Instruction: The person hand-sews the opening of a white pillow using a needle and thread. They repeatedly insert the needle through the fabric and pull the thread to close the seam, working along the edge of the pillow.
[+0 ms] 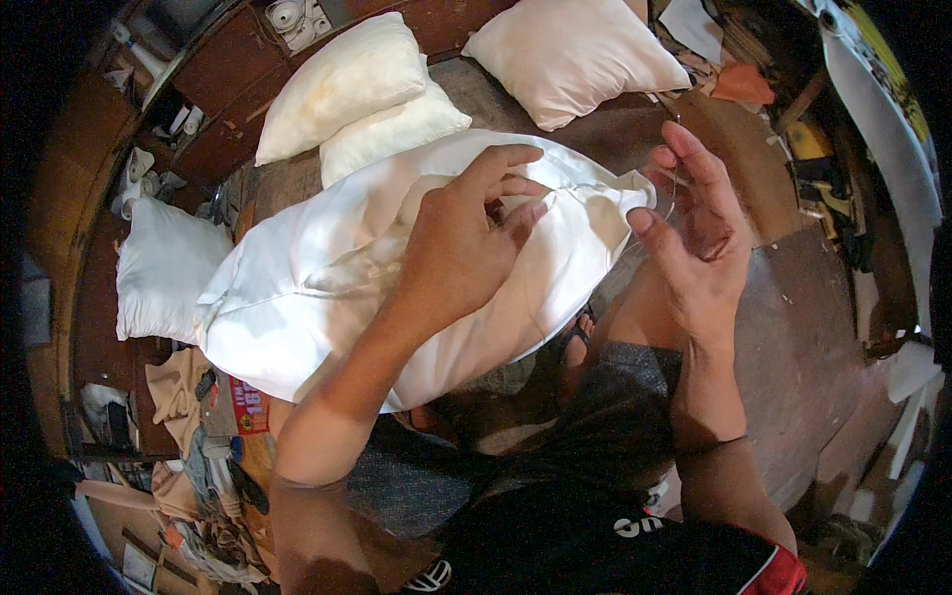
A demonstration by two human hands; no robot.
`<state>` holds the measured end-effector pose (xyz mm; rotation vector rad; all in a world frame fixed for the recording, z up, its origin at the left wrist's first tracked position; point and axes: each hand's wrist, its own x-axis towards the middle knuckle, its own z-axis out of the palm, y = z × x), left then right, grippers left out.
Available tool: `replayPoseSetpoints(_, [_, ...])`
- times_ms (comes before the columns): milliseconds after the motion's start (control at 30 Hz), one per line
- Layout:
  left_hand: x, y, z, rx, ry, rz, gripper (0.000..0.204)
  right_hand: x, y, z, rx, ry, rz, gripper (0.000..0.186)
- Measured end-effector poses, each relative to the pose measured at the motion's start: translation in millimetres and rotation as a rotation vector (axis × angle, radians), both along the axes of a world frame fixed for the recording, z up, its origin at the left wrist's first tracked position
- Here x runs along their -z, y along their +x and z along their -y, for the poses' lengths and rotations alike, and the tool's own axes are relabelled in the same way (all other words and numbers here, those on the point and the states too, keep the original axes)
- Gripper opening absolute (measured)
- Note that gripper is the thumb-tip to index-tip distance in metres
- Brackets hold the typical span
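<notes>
Knees and dark shorts sit closest to me, with the big white pillow (397, 278) propped across my lap. Left hand (461, 248) is pinched shut on its open end; right hand (694, 238) is lifted beside it, fingers loosely apart, a fine thread (672, 198) between them. Looks like I'm mid-stitch closing the seam, so pulling that thread taut seems next. More pillows (347, 79) lie on the brown floor (793, 327) beyond, clutter along its left edge.
</notes>
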<state>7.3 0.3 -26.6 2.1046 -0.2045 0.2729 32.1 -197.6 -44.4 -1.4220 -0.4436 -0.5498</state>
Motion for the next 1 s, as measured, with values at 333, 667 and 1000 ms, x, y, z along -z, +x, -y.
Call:
replayPoseSetpoints(333, [19.7,-3.1,7.3,-0.164,0.072,0.224,0.017,9.7,4.0,-11.2,-0.284,0.095,-0.173,0.025])
replayPoseSetpoints(667, [33.9,-4.5,1.3,-0.175,0.076,0.305,0.015,24.6,5.7,-28.8,-0.241,0.042,-0.178,0.013])
replayPoseSetpoints(1000, [33.8,-8.9,-0.4,-0.190,0.099,0.334,0.015,26.6,3.8,-29.2,-0.243,0.037,-0.156,0.011])
